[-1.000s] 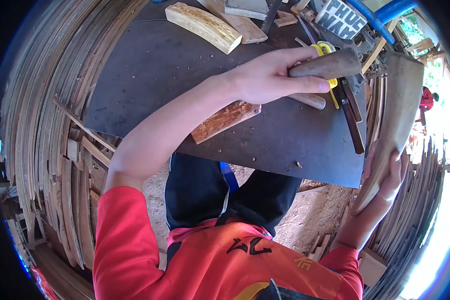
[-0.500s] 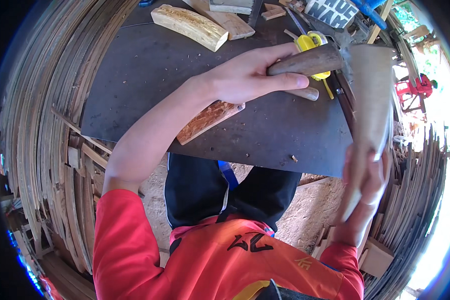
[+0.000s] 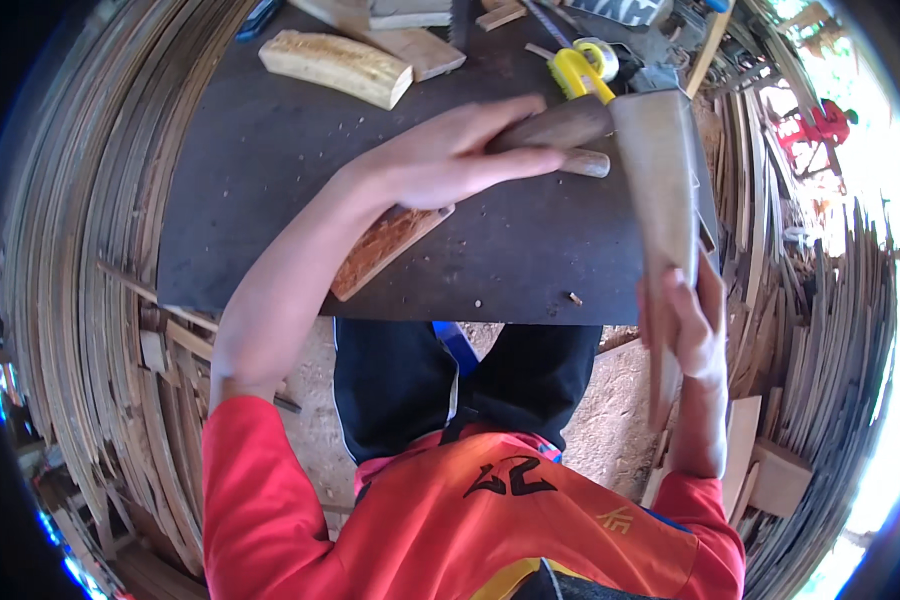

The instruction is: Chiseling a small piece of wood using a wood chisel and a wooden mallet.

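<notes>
My left hand (image 3: pixel 440 160) is closed round a dark, tapered wooden piece (image 3: pixel 570 122), which points right over the workbench. A round wooden rod end (image 3: pixel 585 163) sticks out below my left thumb; whether it joins the dark piece is hidden. My right hand (image 3: pixel 692 320) grips the narrow lower part of a long, paddle-shaped wooden club (image 3: pixel 660 165), held upright and slightly blurred. The club's broad top is right beside the dark piece's end; I cannot tell if they touch. A reddish-brown wooden block (image 3: pixel 390 250) is partly hidden beneath my left forearm.
On the dark workbench (image 3: pixel 270 200) lie a pale squared timber (image 3: pixel 335 68), a flat board (image 3: pixel 435 62) and a yellow tape measure (image 3: pixel 580 72). Stacked wood strips (image 3: pixel 80 200) rise along the left, and more strips (image 3: pixel 820 330) along the right. Small chips (image 3: pixel 575 298) dot the bench.
The club has swung left and up, from well apart to right beside the dark piece's end. My left hand and its piece appear farther left, as does the whole bench.
</notes>
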A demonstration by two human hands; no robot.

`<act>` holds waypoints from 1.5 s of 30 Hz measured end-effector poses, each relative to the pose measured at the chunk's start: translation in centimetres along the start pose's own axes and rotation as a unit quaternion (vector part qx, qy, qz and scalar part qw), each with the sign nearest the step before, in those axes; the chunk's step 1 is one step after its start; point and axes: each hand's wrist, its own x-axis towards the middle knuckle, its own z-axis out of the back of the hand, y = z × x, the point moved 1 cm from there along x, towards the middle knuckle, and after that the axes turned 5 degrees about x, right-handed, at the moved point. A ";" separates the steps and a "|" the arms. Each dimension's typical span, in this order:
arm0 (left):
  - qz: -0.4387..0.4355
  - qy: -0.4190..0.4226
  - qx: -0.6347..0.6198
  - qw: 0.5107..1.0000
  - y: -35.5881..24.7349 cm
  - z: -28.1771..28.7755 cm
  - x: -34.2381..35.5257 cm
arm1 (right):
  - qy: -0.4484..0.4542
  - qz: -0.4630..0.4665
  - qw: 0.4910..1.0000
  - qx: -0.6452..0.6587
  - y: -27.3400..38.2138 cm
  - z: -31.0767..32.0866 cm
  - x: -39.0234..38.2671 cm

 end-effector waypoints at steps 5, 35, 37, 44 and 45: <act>0.017 -0.023 0.012 1.000 0.4 0.8 -0.7 | -0.115 0.000 0.979 0.167 -0.1 3.2 2.3; -0.107 -0.190 -0.126 0.968 -0.2 6.3 -2.4 | 0.043 -0.066 0.972 0.222 -3.6 -5.2 4.5; -0.105 -0.266 -0.113 0.952 -1.3 7.7 -4.2 | 0.040 -0.072 0.971 0.223 -3.7 -5.0 4.2; 0.151 -0.254 0.139 0.945 -2.8 9.4 -14.0 | 0.057 -0.052 0.969 0.236 -4.0 -5.1 4.1; 0.090 -0.258 0.275 0.922 -1.8 8.4 -14.5 | 0.056 -0.055 0.968 0.238 -4.0 -5.2 4.0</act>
